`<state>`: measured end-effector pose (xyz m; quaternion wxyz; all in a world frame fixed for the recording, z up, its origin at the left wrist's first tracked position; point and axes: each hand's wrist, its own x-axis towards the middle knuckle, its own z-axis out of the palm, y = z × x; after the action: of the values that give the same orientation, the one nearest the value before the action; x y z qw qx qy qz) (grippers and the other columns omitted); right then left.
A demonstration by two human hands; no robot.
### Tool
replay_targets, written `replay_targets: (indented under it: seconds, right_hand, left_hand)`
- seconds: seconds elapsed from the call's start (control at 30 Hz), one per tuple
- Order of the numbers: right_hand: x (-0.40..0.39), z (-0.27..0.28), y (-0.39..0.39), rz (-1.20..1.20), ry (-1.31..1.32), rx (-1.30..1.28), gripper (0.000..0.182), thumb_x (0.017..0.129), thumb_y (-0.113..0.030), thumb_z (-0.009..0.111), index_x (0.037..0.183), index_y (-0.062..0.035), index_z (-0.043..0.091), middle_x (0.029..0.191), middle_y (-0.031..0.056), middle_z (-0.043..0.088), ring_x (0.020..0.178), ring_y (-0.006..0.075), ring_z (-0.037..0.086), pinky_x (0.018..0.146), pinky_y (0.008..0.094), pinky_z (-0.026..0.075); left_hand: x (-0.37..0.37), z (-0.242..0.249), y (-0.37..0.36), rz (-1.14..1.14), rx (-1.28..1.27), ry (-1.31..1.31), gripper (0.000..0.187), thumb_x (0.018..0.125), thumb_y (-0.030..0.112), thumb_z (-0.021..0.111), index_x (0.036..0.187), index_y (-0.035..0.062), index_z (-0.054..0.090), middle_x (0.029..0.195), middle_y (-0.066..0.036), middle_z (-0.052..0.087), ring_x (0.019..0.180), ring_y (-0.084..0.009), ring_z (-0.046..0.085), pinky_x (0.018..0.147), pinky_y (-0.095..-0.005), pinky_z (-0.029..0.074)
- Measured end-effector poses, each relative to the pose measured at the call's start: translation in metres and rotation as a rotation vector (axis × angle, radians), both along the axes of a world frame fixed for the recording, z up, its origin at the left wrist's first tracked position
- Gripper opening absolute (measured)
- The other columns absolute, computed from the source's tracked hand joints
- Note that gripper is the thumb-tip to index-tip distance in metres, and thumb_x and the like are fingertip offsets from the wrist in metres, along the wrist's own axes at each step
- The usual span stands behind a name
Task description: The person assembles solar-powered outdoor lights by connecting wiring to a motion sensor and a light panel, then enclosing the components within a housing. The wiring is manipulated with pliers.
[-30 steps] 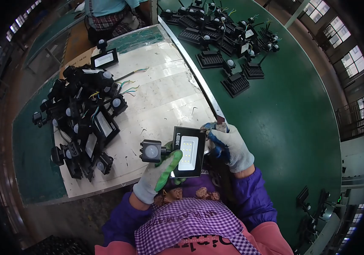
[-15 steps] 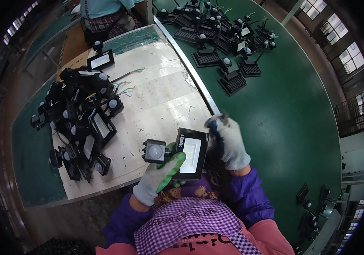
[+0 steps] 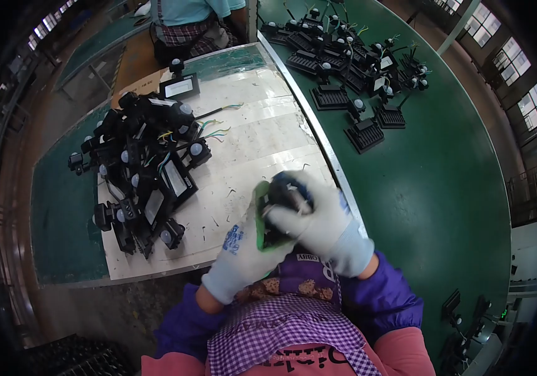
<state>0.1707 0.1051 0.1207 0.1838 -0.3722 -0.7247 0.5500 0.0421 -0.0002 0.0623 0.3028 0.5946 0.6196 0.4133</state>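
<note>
My left hand, in a white glove with green-coated fingers, is wrapped round a black LED floodlight, mostly hidden between the hands in front of my apron. Over it curls my right hand, in a white glove with dark blue on the fingers. Its fingers are closed round something dark, blurred by motion, that I cannot make out. To the left on the white-covered bench lies a heap of black floodlights with domed sensors and loose coloured wires.
More floodlights lie across the green table at the far right. A metal edge strip divides it from the white bench top. A person is at the far end. Further dark lamps are at lower right.
My right hand has come left and in over the floodlight, which was face up with its LED panel and sensor showing. That face is now hidden. The view has shifted slightly.
</note>
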Motion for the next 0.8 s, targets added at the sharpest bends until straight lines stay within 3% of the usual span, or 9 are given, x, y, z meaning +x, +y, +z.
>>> replay_targets:
  seconds: [0.1,0.17,0.27,0.33,0.37,0.4,0.5,0.67,0.8]
  right_hand:
    - [0.015,-0.030,0.043,-0.130,0.218,-0.320,0.036,0.086,-0.021,0.061,0.112,0.0031,0.060,0.091,0.0062,0.062,0.078,0.0132,0.058,0.071,0.0247,0.047]
    - [0.038,-0.034,0.067,-0.145,0.175,-0.530,0.027,0.090,-0.019,0.057,0.110,-0.0021,0.059,0.080,0.0022,0.057,0.066,0.0044,0.050,0.055,0.0170,0.038]
    - [0.059,-0.070,0.084,-0.065,0.301,-0.502,0.027,0.095,-0.022,0.052,0.111,-0.0019,0.059,0.079,0.0014,0.056,0.067,0.0053,0.051,0.058,0.0178,0.040]
    - [0.064,-0.079,0.094,0.069,0.199,-0.057,0.032,0.094,-0.027,0.054,0.108,0.0001,0.062,0.084,0.0026,0.060,0.072,0.0071,0.053,0.064,0.0210,0.043]
    - [0.064,-0.078,0.097,0.135,0.142,0.157,0.035,0.093,-0.030,0.055,0.106,0.0011,0.063,0.086,0.0032,0.062,0.074,0.0081,0.054,0.067,0.0225,0.044]
    - [0.064,-0.073,0.100,-0.016,0.168,-0.209,0.034,0.092,-0.029,0.057,0.108,-0.0001,0.063,0.084,0.0044,0.064,0.074,0.0091,0.055,0.067,0.0234,0.045]
    - [0.065,-0.057,0.102,-0.179,-0.042,-0.180,0.034,0.090,-0.029,0.060,0.110,-0.0017,0.063,0.081,0.0033,0.065,0.073,0.0107,0.056,0.068,0.0255,0.046]
    - [0.051,-0.052,0.094,-0.045,-0.645,0.566,0.021,0.089,-0.025,0.053,0.093,-0.0053,0.058,0.084,0.0185,0.066,0.083,0.0365,0.064,0.071,0.0433,0.051]
    - [0.042,-0.041,0.075,0.080,-0.808,0.647,0.025,0.087,-0.026,0.057,0.104,-0.0080,0.059,0.079,0.0171,0.061,0.074,0.0352,0.063,0.069,0.0430,0.051]
  left_hand:
    - [-0.019,0.035,-0.002,0.027,-0.334,-0.436,0.056,0.090,0.010,0.059,0.140,-0.0006,0.039,0.125,-0.018,0.057,0.100,-0.0162,0.061,0.084,-0.0274,0.050]
    - [-0.031,0.025,-0.001,0.110,-0.200,-0.354,0.053,0.090,0.007,0.057,0.140,0.0014,0.040,0.123,-0.015,0.058,0.103,-0.0176,0.060,0.088,-0.0279,0.049]
    - [-0.019,-0.008,0.029,0.001,0.017,0.197,0.074,0.085,0.033,0.064,0.146,0.0080,0.032,0.142,-0.018,0.041,0.127,-0.0294,0.044,0.099,-0.0444,0.041]
    - [0.009,-0.022,0.047,-0.105,-0.009,0.583,0.091,0.079,0.053,0.063,0.150,0.0118,0.023,0.154,-0.016,0.021,0.141,-0.0358,0.021,0.110,-0.0524,0.025]
    - [0.016,-0.031,0.053,-0.075,0.006,0.595,0.092,0.079,0.053,0.064,0.150,0.0120,0.022,0.154,-0.016,0.021,0.141,-0.0364,0.021,0.110,-0.0515,0.024]
    - [0.023,-0.041,0.059,-0.047,0.017,0.606,0.093,0.078,0.052,0.065,0.150,0.0122,0.022,0.154,-0.015,0.021,0.141,-0.0371,0.022,0.111,-0.0506,0.023]
    - [0.028,-0.046,0.070,-0.041,-0.001,0.634,0.097,0.076,0.052,0.067,0.151,0.0121,0.021,0.153,-0.015,0.023,0.138,-0.0378,0.027,0.111,-0.0502,0.022]
    - [0.039,-0.040,0.082,-0.102,-0.133,0.696,0.090,0.080,0.048,0.065,0.150,0.0098,0.023,0.153,-0.015,0.025,0.138,-0.0374,0.026,0.111,-0.0491,0.020]
    - [0.046,-0.053,0.087,-0.056,-0.079,0.707,0.087,0.081,0.048,0.063,0.148,0.0079,0.026,0.152,-0.015,0.027,0.137,-0.0373,0.026,0.110,-0.0510,0.020]
